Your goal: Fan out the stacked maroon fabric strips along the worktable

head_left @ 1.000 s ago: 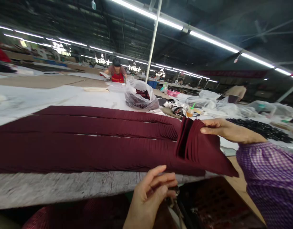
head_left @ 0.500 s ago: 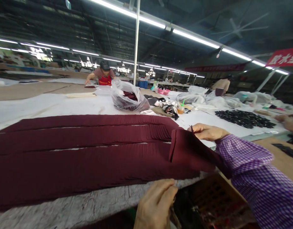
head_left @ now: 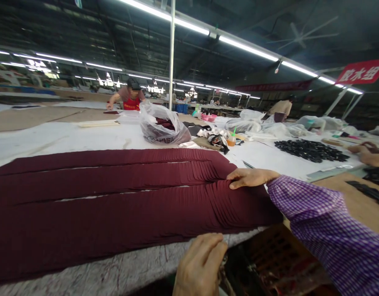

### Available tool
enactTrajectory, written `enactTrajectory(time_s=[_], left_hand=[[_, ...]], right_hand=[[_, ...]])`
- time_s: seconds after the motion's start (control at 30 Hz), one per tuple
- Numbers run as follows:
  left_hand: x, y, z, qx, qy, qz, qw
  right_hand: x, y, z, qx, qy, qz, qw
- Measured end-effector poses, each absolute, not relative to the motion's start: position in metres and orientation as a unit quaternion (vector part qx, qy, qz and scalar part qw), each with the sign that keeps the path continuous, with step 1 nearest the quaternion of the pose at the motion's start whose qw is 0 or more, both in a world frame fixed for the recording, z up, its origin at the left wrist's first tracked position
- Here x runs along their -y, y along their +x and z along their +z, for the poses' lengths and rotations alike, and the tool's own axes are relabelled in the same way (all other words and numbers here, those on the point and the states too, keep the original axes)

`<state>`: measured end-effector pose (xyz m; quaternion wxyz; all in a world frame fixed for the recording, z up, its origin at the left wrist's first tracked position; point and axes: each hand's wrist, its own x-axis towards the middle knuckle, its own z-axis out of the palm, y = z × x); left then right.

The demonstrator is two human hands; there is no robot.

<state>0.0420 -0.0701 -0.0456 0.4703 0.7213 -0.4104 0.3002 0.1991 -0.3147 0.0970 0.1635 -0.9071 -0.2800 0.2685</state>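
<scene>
1. The tabletop (head_left: 54, 139) is a long white-covered cutting surface that runs away to the left, with a worn grey near edge.
2. Three long rows of maroon pleated fabric pieces (head_left: 115, 197) lie flat on it, overlapped like shingles. Their long axis runs left to right, and their right ends stop just in front of the person.
3. A clear plastic bag (head_left: 161, 127) holding more maroon cloth sits behind the rows, well apart from both hands.
4. The right hand (head_left: 249, 177), in a purple checked sleeve, rests flat and spread on the right end of the rows, pressing and gripping nothing. It is the nearer hand.
5. The left hand (head_left: 202, 263) hangs curled below the table edge, off the fabric. Whether it holds anything cannot be told.
</scene>
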Motion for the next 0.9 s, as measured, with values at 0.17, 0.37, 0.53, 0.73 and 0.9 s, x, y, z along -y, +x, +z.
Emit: enactTrajectory(time_s=[0.17,0.37,0.53,0.73,0.9], left_hand=[[0.067,0.039,-0.044,0.416,0.71,0.294,0.486],[0.057,0.042,-0.039,0.44,0.717,0.273,0.467],[0.063,0.052,-0.033,0.382,0.769,0.35,0.375],[0.077,0.055,-0.022,0.342,0.801,0.406,0.275],[0.077,0.056,-0.022,0.347,0.821,0.375,0.256]], right_hand=[[0.314,0.198,0.094,0.266,-0.918,0.254,0.145],[0.316,0.198,0.091,0.259,-0.922,0.244,0.154],[0.318,0.201,0.089,0.246,-0.908,0.282,0.189],[0.322,0.208,0.082,0.216,-0.906,0.302,0.204],[0.319,0.204,0.085,0.222,-0.915,0.283,0.185]])
